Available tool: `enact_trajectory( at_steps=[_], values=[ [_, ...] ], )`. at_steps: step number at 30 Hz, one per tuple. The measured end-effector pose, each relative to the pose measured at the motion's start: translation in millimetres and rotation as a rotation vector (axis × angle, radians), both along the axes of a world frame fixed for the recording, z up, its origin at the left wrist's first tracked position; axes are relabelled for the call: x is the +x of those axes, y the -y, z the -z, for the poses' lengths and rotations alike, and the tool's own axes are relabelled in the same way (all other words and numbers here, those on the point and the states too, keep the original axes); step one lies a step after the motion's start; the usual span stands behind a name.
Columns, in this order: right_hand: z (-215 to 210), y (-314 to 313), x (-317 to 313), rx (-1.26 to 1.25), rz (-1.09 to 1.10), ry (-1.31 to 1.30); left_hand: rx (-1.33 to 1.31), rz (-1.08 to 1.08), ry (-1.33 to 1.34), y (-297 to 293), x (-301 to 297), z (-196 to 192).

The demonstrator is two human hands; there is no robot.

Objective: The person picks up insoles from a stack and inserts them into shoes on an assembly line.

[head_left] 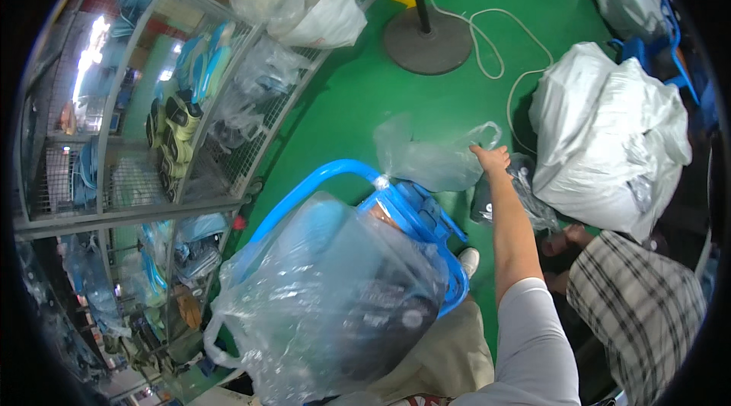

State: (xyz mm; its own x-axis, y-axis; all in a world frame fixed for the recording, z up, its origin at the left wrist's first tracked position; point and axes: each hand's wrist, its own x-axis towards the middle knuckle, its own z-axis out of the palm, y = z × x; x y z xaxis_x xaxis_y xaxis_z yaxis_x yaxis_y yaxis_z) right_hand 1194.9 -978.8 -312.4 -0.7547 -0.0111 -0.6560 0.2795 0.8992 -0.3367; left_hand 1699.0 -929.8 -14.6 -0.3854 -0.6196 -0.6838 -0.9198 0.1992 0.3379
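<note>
Toward ten o'clock, shoes (180,123) are stacked in a wire rack (137,216). Toward seven, dark contents (381,315) are veiled by a bulging bag (263,330). Toward three, a clear bag (438,162) is met by the right hand (495,159); whether gripped cannot be told. Beyond, a white sack's (609,136) contents are hidden. The left hand cannot be seen.

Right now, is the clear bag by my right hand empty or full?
Looks empty: the clear bag by your right hand is slack, green floor shows through, and no contents show.
</note>
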Motion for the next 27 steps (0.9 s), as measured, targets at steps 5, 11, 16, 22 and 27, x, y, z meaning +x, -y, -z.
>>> enact_trajectory(
  at_steps=[5,11,16,22,27],
  values=[
    [106,-1,-6,-0.548,0.324,0.146,-0.233,-0.170,0.194,66,9,-82],
    [21,-56,-18,-1.240,0.385,0.456,-0.614,-0.289,-0.109,149,-83,-208],
    [-165,-132,9,-1.374,-0.005,0.371,0.423,0.234,-0.456,186,-278,-102],
    [-278,-207,57,-1.639,-0.129,0.719,0.777,0.670,-0.404,67,-420,141],
    [-276,-253,110,-1.309,-0.044,0.749,0.540,-0.405,-0.504,60,-502,183]
  ],
)
